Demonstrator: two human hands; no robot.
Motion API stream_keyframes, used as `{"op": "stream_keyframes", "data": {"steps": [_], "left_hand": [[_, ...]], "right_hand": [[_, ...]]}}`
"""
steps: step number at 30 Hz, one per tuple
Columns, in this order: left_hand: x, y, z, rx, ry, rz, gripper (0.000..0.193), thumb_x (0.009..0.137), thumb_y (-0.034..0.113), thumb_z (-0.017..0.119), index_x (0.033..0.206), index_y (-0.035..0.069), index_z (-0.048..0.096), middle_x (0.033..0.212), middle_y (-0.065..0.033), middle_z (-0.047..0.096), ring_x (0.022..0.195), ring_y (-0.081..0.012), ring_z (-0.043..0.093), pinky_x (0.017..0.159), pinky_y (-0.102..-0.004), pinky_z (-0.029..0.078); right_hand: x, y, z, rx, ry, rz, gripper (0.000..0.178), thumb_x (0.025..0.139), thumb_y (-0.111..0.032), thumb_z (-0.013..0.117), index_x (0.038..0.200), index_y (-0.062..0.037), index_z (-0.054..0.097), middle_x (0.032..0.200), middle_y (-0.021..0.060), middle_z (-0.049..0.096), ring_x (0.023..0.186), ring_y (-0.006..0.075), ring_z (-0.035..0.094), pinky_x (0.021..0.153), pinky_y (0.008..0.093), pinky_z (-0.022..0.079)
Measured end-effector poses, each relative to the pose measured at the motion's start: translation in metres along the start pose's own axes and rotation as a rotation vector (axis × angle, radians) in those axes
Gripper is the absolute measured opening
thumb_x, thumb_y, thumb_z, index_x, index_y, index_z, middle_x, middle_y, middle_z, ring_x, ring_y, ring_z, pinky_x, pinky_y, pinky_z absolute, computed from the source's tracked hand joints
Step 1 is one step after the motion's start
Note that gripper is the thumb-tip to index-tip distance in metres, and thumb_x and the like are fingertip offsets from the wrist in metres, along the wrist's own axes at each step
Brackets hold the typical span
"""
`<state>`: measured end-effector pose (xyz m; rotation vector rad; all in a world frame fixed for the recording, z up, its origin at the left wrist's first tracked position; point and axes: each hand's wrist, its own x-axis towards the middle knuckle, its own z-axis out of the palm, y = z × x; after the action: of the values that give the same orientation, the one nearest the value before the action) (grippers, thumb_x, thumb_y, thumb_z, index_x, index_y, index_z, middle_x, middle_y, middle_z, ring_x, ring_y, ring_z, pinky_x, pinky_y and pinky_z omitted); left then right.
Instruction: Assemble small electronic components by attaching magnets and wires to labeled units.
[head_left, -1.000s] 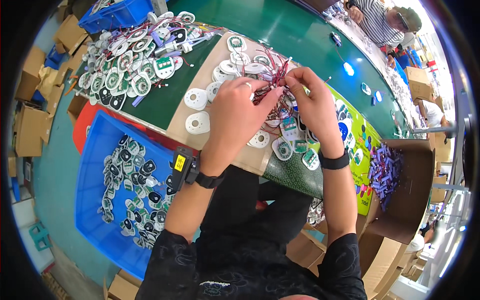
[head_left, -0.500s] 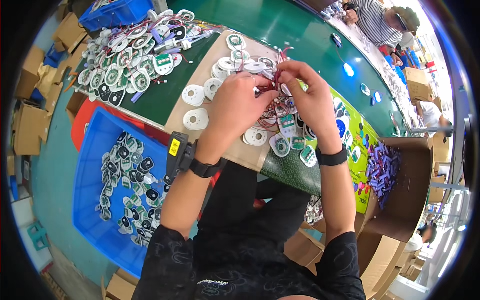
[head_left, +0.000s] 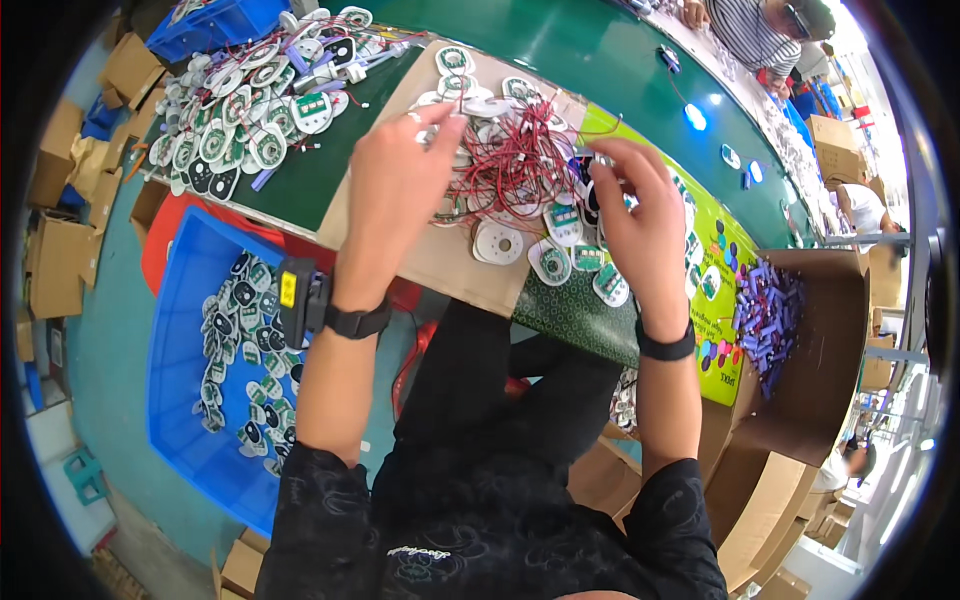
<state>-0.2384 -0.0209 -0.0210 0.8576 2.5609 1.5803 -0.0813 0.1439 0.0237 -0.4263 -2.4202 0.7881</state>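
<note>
My left hand (head_left: 405,190) is over the left side of a brown cardboard sheet (head_left: 385,130), thumb and forefinger pinched together, a thin red wire rising at their tips. A tangled heap of red and black wires (head_left: 520,160) lies between my two hands. To its right, my right hand (head_left: 642,220) has curled fingers beside a dark and purple piece; what they grip, if anything, is hidden. Around the wires lie white oval discs (head_left: 498,243) and white pieces with green circuit boards (head_left: 563,224), some under my right hand.
A blue bin (head_left: 165,370) with circuit-board pieces stands at lower left. A pile of similar parts (head_left: 235,110) covers the table's far left. At right, a cardboard box (head_left: 825,350) contains purple cylinders (head_left: 765,315). Another person (head_left: 770,35) sits across the green table (head_left: 520,40).
My hands have moved apart from their close position over the wires, the left one going left. The red wire heap now shows between them. The whole view has shifted slightly.
</note>
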Motion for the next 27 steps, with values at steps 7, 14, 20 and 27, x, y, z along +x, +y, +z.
{"op": "stream_keyframes", "data": {"steps": [7, 14, 20, 27], "left_hand": [[-0.062, 0.008, -0.018, 0.035, 0.013, -0.089, 0.021, 0.093, 0.024, 0.068, 0.097, 0.003, 0.073, 0.089, -0.0167, 0.071, 0.082, -0.0334, 0.067, 0.075, -0.0407, 0.052], [-0.127, 0.007, 0.007, -0.068, -0.339, -0.134, 0.029, 0.095, 0.025, 0.069, 0.108, -0.001, 0.073, 0.081, -0.0103, 0.072, 0.076, -0.0119, 0.067, 0.071, -0.0289, 0.052], [-0.136, 0.011, 0.013, -0.704, -0.59, -0.518, 0.047, 0.099, 0.029, 0.066, 0.134, -0.002, 0.059, 0.116, -0.0063, 0.07, 0.088, -0.0104, 0.064, 0.074, -0.0252, 0.051], [-0.128, 0.021, 0.043, -1.175, -0.625, -0.615, 0.042, 0.104, 0.032, 0.057, 0.128, -0.002, 0.06, 0.112, -0.0111, 0.068, 0.085, -0.0118, 0.062, 0.071, -0.0268, 0.05]], "right_hand": [[-0.075, 0.004, 0.019, -0.139, -0.087, 0.057, 0.019, 0.086, -0.007, 0.07, 0.105, -0.0043, 0.066, 0.106, 0.0128, 0.064, 0.085, 0.0332, 0.066, 0.072, 0.0407, 0.055], [-0.091, 0.017, 0.049, -0.309, -0.078, -0.048, 0.019, 0.085, -0.007, 0.07, 0.102, -0.0029, 0.063, 0.106, 0.0122, 0.061, 0.103, 0.0326, 0.06, 0.084, 0.0385, 0.05], [-0.124, -0.002, -0.006, 0.063, -0.176, -0.061, 0.012, 0.088, -0.004, 0.067, 0.099, -0.0052, 0.063, 0.095, 0.0092, 0.067, 0.103, 0.0278, 0.063, 0.1, 0.047, 0.039], [-0.157, 0.009, -0.045, 0.413, -0.483, 0.169, 0.008, 0.094, -0.007, 0.064, 0.1, -0.0012, 0.064, 0.088, 0.0129, 0.065, 0.076, 0.031, 0.066, 0.067, 0.0353, 0.052]]}}
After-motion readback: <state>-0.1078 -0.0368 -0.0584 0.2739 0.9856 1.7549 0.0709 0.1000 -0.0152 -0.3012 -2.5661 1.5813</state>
